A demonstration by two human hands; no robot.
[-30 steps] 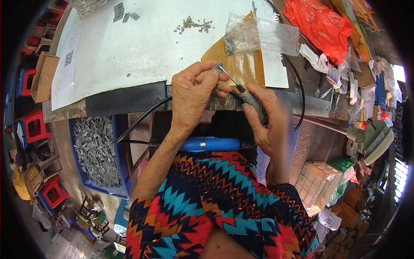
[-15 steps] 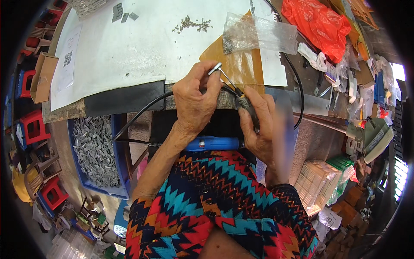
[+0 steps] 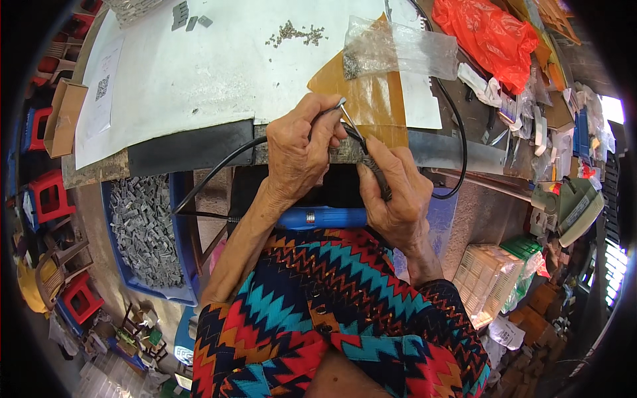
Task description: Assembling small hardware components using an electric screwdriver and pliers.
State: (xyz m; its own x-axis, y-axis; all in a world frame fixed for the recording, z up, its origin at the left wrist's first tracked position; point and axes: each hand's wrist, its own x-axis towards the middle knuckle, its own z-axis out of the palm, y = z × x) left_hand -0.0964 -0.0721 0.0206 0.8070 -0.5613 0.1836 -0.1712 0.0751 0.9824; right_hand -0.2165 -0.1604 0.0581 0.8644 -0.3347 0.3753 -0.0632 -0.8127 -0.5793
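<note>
Between the thumb and forefinger of my left hand [image 3: 298, 151] is pinched a small silvery metal piece [image 3: 341, 103], mostly covered by the fingertips. My right hand [image 3: 398, 192] is closed around the dark, wrapped-looking handle of a screwdriver [image 3: 377, 174]. Its thin shaft slants up and left, and the tip meets the metal piece or lies right beside it; which of the two I cannot tell. Both hands are just over the table's front edge. Below them a blue tube-shaped power tool [image 3: 322, 217] with black cords lies across my lap.
Small brown parts [image 3: 295, 34] lie scattered on the white sheet [image 3: 199, 73], with a clear plastic bag [image 3: 405, 50] over brown paper [image 3: 371, 99]. A blue bin [image 3: 192, 282] of grey metal pieces stands below left. A black cable [image 3: 458, 126] loops at right, near a red bag [image 3: 488, 40].
My left hand has shifted slightly, and the metal piece has turned, showing less of itself. My right hand has moved a little left, and the screwdriver handle has rotated in its grip.
</note>
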